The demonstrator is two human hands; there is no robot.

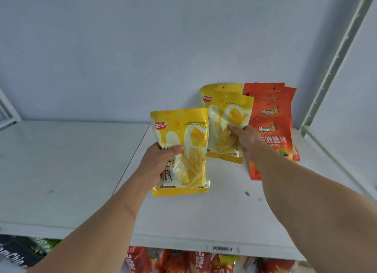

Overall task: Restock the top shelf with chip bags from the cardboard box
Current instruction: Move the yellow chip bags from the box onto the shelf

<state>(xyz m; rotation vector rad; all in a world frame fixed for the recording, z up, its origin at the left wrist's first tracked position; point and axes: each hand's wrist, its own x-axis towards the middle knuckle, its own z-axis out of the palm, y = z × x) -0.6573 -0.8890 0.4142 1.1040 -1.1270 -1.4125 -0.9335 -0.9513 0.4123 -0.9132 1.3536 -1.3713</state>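
Two bare arms reach up over the white top shelf (61, 170), both stretched fwd w/ a yellow bag each. Shelf is the biggest thing here, w/ a white upright post (334, 58) on the right side and a barcode label (222, 248) on its front edge. Orange bags (271, 127) stand stacked near the back right, and another yellow bag (216, 89) stands just left of them, behind the right-hand one. Left hand (157, 164) grips the near yellow bag (183, 150) upright, thumb across the front, fingers curled round the back, held above the shelf. Right hand (244, 140) pinches the far yellow bag (226, 127) at its right edge, thumb on front; can't tell if that bag touches the shelf. Red packets (183, 260) show on the lower shelf.
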